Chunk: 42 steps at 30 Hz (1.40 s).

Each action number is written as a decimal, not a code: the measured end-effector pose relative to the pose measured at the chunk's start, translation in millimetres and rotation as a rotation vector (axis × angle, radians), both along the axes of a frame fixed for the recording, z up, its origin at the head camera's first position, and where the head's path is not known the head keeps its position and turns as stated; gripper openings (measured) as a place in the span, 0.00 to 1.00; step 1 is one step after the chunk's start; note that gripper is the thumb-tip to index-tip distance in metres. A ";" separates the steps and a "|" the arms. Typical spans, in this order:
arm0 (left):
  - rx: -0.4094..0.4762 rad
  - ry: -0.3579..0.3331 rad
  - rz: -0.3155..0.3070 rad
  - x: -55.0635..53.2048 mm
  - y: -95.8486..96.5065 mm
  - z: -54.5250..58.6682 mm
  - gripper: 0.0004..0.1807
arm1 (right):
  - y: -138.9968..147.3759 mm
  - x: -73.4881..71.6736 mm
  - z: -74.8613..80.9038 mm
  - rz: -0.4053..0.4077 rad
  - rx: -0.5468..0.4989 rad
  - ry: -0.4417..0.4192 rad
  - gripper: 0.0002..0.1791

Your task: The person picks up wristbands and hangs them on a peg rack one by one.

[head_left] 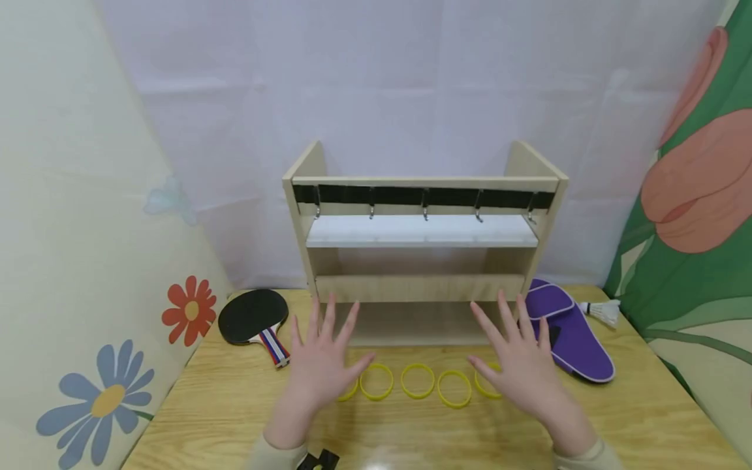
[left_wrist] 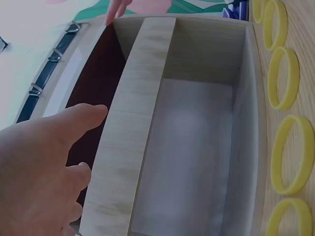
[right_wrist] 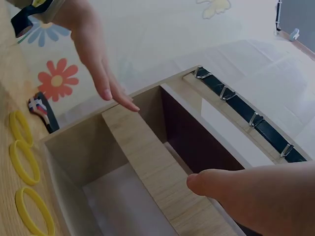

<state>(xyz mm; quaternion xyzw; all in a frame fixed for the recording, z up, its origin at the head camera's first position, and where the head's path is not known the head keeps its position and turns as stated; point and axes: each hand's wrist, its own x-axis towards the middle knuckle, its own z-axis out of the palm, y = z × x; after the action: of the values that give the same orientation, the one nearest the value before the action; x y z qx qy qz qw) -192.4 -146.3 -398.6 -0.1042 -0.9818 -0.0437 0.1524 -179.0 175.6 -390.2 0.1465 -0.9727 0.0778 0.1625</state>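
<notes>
Wooden rack [head_left: 420,288], long axis crosswise, hooks [head_left: 425,215] on near side.

A pale, creased cloth backdrop [head_left: 382,78] is flanked left by a cream wall [head_left: 59,196] with a blue flower [head_left: 108,401] and red flower [head_left: 191,311], right by a green-patterned wall [head_left: 693,281] with pink blooms [head_left: 699,179]. Below, a grained wooden tabletop [head_left: 423,434] reflects light.

In the head view, the left hand [head_left: 320,372] hid part of the leftmost round yellow ring [head_left: 350,394]; the right hand [head_left: 519,372] hid parts of the rightmost round yellow ring [head_left: 480,390] and the purple white-trimmed case [head_left: 578,339]. The bottom edge cut off the pale wood-grained bench [head_left: 411,437] and 1 black object [head_left: 328,459], too cropped to identify.
</notes>
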 end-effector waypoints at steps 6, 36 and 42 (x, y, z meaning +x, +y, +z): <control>-0.006 0.029 -0.016 -3.7 -11.1 4.1 0.50 | 6.5 -3.5 0.2 0.023 0.008 -0.008 0.48; 1.186 -0.298 -0.286 -48.9 -78.2 29.8 0.44 | 30.3 -9.7 -2.0 0.168 -0.342 -0.046 0.41; 1.287 -0.345 -0.244 -62.9 -84.9 24.1 0.40 | 34.4 -17.6 -7.2 0.240 -0.435 0.032 0.41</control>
<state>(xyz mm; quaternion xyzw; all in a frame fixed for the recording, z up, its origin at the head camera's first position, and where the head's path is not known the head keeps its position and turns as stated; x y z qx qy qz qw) -255.3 -231.2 -374.4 -0.0944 -0.7516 -0.6526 0.0190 -196.6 209.9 -397.4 0.2239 -0.9059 0.3020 0.1951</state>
